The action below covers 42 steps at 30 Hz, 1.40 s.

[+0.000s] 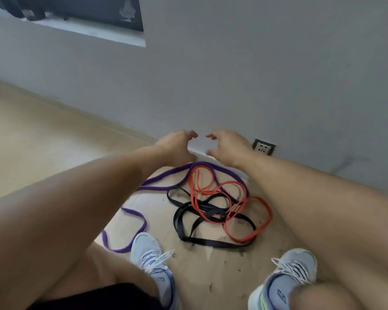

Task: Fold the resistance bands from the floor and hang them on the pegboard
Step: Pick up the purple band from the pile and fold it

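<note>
Three resistance bands lie tangled on the wooden floor between my feet and the wall. A purple band loops widest, running from the skirting down to my left shoe. A red band and a black band cross over each other in the middle. My left hand and my right hand are stretched out side by side above the far end of the purple band, fingers loosely curved, holding nothing. No pegboard is in view.
A grey wall stands straight ahead, with a wall socket low at the right and a white skirting under my hands. My two pale sneakers, the left and the right, stand just behind the bands. Bare wooden floor extends to the left.
</note>
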### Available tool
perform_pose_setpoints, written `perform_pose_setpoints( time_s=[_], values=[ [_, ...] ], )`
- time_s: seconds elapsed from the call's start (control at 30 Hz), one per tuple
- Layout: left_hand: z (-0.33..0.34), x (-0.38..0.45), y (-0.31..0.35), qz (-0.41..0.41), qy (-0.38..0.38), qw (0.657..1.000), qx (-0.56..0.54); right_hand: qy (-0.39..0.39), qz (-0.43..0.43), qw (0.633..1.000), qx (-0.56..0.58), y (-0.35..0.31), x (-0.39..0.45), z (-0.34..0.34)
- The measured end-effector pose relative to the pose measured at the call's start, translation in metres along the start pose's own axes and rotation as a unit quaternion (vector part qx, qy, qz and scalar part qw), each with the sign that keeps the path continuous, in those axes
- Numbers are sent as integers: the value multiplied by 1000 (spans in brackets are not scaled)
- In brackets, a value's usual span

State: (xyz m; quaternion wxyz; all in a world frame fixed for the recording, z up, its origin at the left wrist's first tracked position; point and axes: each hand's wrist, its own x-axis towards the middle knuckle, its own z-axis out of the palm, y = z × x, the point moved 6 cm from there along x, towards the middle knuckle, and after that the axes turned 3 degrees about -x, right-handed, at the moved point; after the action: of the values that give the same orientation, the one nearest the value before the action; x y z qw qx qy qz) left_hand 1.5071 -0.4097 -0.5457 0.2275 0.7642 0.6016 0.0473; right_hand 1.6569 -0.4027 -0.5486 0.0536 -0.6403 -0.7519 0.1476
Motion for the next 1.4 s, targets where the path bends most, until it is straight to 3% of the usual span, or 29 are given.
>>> perform_pose_setpoints(
  time_s=[0.23, 0.43, 0.63, 0.77, 0.87, 1.13, 1.27, 1.4],
  values=[
    [65, 3, -50, -33, -177, 980, 84, -150, 49, 986, 55, 22, 3, 157],
    [71, 19, -84, -77, -202, 975, 43, -240, 28, 969, 49, 9, -9, 273],
    [69, 12, -132, -129, -209, 968, 46, -255, -102, 961, 40, -48, 6, 320],
    [73, 5, -156, -149, -222, 963, 37, -323, -222, 920, -26, -96, -3, 356],
    [76, 4, -166, -155, -221, 962, 26, -342, -263, 893, -130, -115, -8, 381],
    [72, 3, -173, -152, -221, 963, 24, -206, -210, 938, -184, -119, 4, 364],
    [60, 4, -176, -158, -220, 962, 23, -144, -105, 984, 8, -89, 40, 306],
    [43, 2, -156, -134, -159, 977, 45, -106, -50, 972, 205, -59, 90, 179]
  ],
)
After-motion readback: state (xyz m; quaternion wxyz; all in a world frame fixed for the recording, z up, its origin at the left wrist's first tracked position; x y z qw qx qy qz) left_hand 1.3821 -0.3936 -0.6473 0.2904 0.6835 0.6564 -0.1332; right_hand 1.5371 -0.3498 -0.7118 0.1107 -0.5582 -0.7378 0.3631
